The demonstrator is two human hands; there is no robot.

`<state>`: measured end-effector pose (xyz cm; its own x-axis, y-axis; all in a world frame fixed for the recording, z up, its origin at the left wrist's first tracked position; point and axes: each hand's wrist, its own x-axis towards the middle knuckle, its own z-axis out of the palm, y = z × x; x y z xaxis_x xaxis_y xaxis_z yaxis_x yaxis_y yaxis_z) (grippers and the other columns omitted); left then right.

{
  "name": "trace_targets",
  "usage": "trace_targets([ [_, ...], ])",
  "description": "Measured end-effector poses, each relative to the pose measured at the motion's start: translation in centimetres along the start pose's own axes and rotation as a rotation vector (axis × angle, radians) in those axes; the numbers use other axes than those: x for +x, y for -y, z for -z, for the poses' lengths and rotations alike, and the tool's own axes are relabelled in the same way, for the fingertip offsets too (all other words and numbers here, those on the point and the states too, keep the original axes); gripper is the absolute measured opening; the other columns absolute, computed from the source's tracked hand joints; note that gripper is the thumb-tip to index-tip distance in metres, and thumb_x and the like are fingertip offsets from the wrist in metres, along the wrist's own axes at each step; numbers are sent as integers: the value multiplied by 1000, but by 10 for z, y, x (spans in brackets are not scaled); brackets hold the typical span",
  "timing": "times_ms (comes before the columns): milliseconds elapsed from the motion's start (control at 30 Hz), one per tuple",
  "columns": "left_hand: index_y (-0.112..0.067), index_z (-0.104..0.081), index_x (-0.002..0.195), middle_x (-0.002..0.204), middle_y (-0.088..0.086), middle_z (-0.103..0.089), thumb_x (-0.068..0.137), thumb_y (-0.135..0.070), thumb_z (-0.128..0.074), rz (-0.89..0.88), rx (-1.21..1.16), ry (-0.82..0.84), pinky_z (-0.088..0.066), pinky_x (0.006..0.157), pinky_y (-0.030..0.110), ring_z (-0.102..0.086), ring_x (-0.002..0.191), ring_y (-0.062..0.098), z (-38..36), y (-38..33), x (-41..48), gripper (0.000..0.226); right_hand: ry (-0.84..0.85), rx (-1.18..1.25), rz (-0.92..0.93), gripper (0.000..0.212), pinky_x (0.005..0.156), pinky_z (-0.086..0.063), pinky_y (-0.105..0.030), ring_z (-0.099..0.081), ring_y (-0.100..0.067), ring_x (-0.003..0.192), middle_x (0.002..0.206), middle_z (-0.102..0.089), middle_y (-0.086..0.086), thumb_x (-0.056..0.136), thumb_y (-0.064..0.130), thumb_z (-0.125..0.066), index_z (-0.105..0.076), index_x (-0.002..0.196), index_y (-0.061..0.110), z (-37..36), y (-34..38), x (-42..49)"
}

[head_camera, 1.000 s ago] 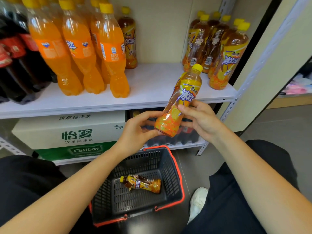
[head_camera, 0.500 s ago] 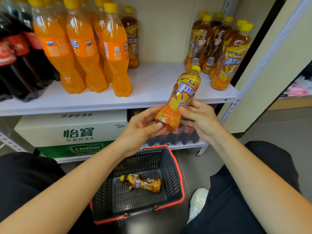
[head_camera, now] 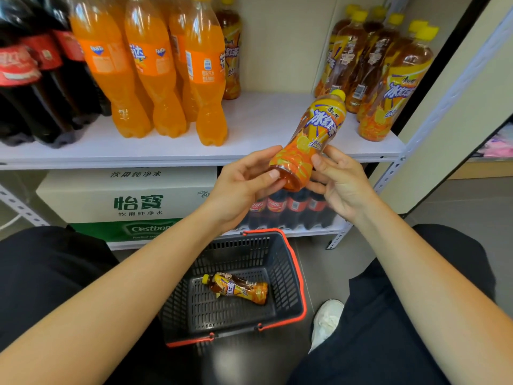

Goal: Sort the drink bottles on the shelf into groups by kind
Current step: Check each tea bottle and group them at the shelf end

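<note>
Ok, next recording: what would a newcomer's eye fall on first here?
The iced tea bottle, tilted with its yellow cap up, is held at its base by the left hand and right hand in front of the shelf edge. Next come the bright orange soda bottles standing on the shelf's left half, and a second tea bottle lying on its side in the dark basket on the floor below.

Left forearm (head_camera: pixel 125 287) and right forearm (head_camera: pixel 422 273), both bare, reach forward and converge at mid-frame. Left hand (head_camera: pixel 244 187): palm facing right, thumb and curled fingers pinching the base of a tilted, yellow-capped, orange-labelled plastic tea bottle (head_camera: pixel 316 134). Right hand (head_camera: pixel 344 190): palm facing left, thumb pressed on the bottle's lower side, fingers curled beneath.
</note>
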<state>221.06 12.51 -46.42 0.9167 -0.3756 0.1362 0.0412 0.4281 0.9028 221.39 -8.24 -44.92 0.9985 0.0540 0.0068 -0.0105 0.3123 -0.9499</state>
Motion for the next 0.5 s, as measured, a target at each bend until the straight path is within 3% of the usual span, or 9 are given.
trace_targets([
  [233, -6, -53, 140, 124, 13, -65, 97, 12, -52, -38, -29, -42, -56, 97, 27, -65, 111, 16, -5, 3, -1, 47, -21, 74, -24, 42, 75, -61, -31, -76, -23, 97, 109, -77, -6, 85, 24, -72, -64, 125, 13, -5, -5, 1],
  [400, -14, -62, 128, 113, 9, -71, 83, 3, -78, -190, 364, -126, -56, 83, 29, -66, 83, 9, 1, 1, -2, 51, -7, 86, -55, 46, 74, -62, -31, -76, -24, 98, 111, -77, -9, 84, 25, -72, -63, 126, 10, -9, -9, 0],
  [500, -19, -67, 119, 107, 1, -75, 77, -6, -86, -276, 476, -132, -55, 76, 23, -70, 82, 10, 7, -5, -2, 48, 14, 101, -73, 42, 72, -62, -29, -77, -23, 95, 107, -78, -9, 85, 26, -71, -65, 123, 10, -12, -11, -1],
])
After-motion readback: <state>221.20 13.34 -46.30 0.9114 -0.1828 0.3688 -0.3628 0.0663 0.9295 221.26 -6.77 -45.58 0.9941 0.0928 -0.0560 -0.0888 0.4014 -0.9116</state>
